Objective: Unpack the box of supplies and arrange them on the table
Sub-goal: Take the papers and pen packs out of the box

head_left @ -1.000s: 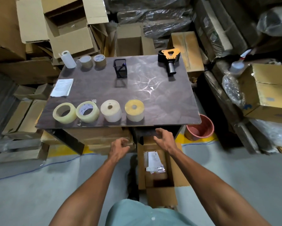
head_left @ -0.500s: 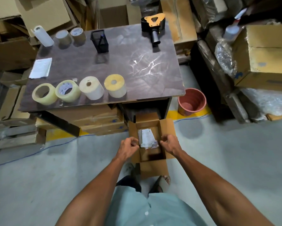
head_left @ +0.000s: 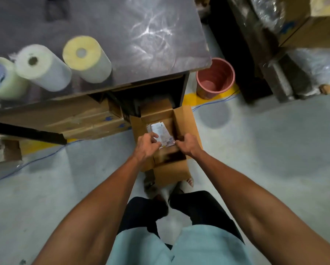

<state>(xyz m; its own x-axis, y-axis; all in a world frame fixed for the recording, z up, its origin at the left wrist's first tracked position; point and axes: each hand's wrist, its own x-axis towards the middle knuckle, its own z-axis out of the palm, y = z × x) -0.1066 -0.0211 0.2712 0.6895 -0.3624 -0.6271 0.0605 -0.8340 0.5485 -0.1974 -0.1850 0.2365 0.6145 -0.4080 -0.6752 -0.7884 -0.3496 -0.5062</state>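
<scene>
- Nearest to me, the person leans over in a pale green shirt and dark trousers, both bare forearms reaching down toward the floor.
- The left hand (head_left: 148,143) is curled, fingers bent in over the near edge of a flat packet of white papers in clear plastic wrap (head_left: 162,133); it looks to be pinching that edge, though blur keeps me from being sure of the contact.
- The right hand (head_left: 187,145) is likewise half-closed, knuckles up, at the packet's right corner and close against the box's inner wall; whether it grips the packet or the cardboard I cannot tell.
- The packet lies inside the small open brown cardboard box (head_left: 185,121), which sits on the grey concrete floor (head_left: 255,150) just in front of the bench, flaps folded outward.
- My guess is that the packet is light and floppy, and the wrap slick; it would sag if lifted by one corner. Taking it by two opposite edges, or sliding fingers underneath, seems the safer hold.
- Beyond the box, the dark marbled bench (head_left: 160,44) already carries a yellow-topped roll of tape (head_left: 85,58), a white roll (head_left: 41,66) beside it, and a clear roll (head_left: 1,79) at the left edge, set in a row.
- Right of the bench stands a pink plastic bucket (head_left: 215,77) on the floor.
</scene>
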